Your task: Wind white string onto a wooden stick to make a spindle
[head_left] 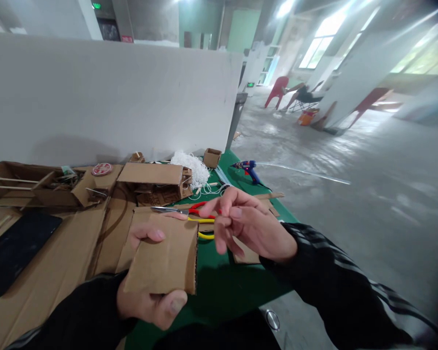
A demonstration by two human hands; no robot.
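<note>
My left hand [149, 304] grips a squarish piece of brown cardboard [164, 257], with fingers around its left side and lower edge. To the right of the cardboard, my right hand [244, 221] is raised with thumb and index fingertips pressed together; whatever may be between them is too small to tell. Behind the hands lie scissors [171, 210] with red handles and a tool with yellow handles [206, 236], both partly hidden by the cardboard and my right hand.
A blue glue gun [250, 170] lies near the green table's [222, 287] right edge. White string [191, 167], a cardboard box [151, 180] and a small box [212, 158] stand at the back. Left are a divided tray [54, 194] and a black flat object [18, 253].
</note>
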